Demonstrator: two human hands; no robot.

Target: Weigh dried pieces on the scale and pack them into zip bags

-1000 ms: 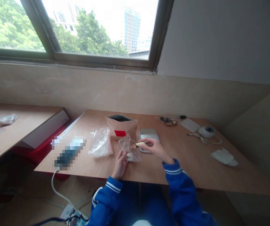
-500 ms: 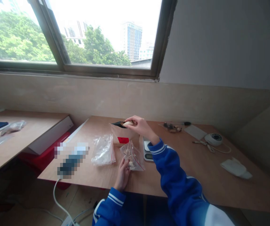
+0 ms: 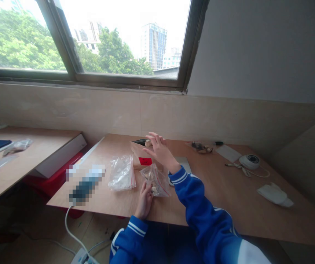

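Head view: a pale piece at the lip of the paper pouch

At the mouth of the paper pouch (image 3: 136,154), the right hand (image 3: 158,148) has its fingers spread, thumb well apart from them. A pale piece (image 3: 148,143) shows between thumb and fingers at the pouch's rim; whether a fingertip touches it, I cannot tell. Nearer the person than the pouch, the left hand (image 3: 145,200) is clamped on the lower corner of a clear zip bag (image 3: 161,183) with more pale pieces inside.

The likeliest slip, I judge, is the piece catching on the pouch's rim and dropping outside, since it sits so close to the edge. A bump from the right wrist might tip the pouch, which looks light and has no hand steadying it. If the zip bag's mouth is unsealed, which is hard to make out, a loose left grip could let pieces slide out in front of the pouch. The right sleeve (image 3: 193,187) passes close over the flat silver-topped device (image 3: 185,165) to the right of the pouch and might nudge it.

As for writing, the pouch's front carries a red label (image 3: 145,161) with dark marks too small to read. The stack of clear bags (image 3: 121,174) left of the pouch shows red strips but no legible print. Farther left of the pouch, a pixelated object (image 3: 87,183) gives nothing readable. No brand can be made out on the white dome camera (image 3: 249,161), well to the pouch's right.
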